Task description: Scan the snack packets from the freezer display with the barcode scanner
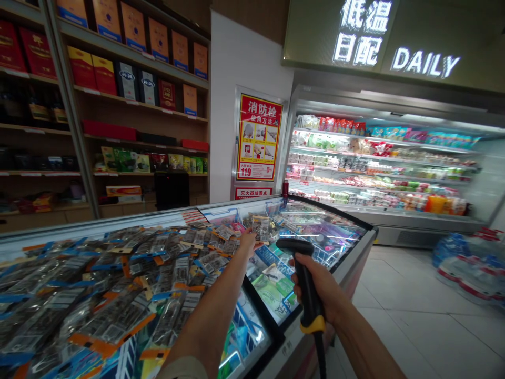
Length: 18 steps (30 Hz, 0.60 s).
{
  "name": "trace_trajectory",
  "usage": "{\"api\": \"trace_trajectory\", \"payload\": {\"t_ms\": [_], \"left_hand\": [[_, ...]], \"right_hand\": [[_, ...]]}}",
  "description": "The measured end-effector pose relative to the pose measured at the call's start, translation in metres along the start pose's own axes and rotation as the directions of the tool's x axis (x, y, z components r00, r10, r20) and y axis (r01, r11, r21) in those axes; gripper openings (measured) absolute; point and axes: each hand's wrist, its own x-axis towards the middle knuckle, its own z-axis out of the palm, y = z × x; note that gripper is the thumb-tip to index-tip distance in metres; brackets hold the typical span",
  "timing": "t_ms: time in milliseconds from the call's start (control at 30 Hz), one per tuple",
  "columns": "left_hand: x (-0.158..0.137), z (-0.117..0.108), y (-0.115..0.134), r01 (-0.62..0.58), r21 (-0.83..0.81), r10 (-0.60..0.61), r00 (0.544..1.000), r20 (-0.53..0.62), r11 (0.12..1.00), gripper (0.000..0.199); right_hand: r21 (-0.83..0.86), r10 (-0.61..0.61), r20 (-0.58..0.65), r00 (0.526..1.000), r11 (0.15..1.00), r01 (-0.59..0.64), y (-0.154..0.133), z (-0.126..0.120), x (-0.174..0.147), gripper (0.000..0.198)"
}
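Observation:
My right hand (315, 287) is wrapped round the handle of a black barcode scanner (305, 287) with a yellow collar and a black cable at its base. The scanner's head points left, over the freezer's glass. My left arm stretches forward across a pile of flat clear plastic packets (118, 310) with blue and orange edges. At the pile's far right end, my left hand (248, 242) is closed at a clear packet (261, 229). Its fingers are small and partly hidden. The packets lie on the glass top of a chest freezer (272, 337).
Blue wire baskets (266, 255) with goods show through the freezer glass. Shelves of boxes (158, 39) stand at the left. A lit chiller (379, 163) is at the back right. Wrapped water bottles (473, 268) stand on the tiled floor (402, 316).

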Motion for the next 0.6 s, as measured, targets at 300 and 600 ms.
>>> {"api": "trace_trajectory", "payload": {"t_ms": [300,600], "left_hand": [[-0.007,0.01,-0.003,-0.019,0.008,0.019,1.0,0.007,1.0,0.026],[-0.004,0.003,0.003,-0.113,0.372,0.139,0.989,-0.045,0.921,0.027]], "right_hand": [[-0.004,-0.026,-0.019,0.999,1.0,0.026,0.004,0.013,0.013,0.024],[0.026,-0.042,-0.043,0.998,0.999,0.043,0.001,0.003,0.018,0.022]]}}
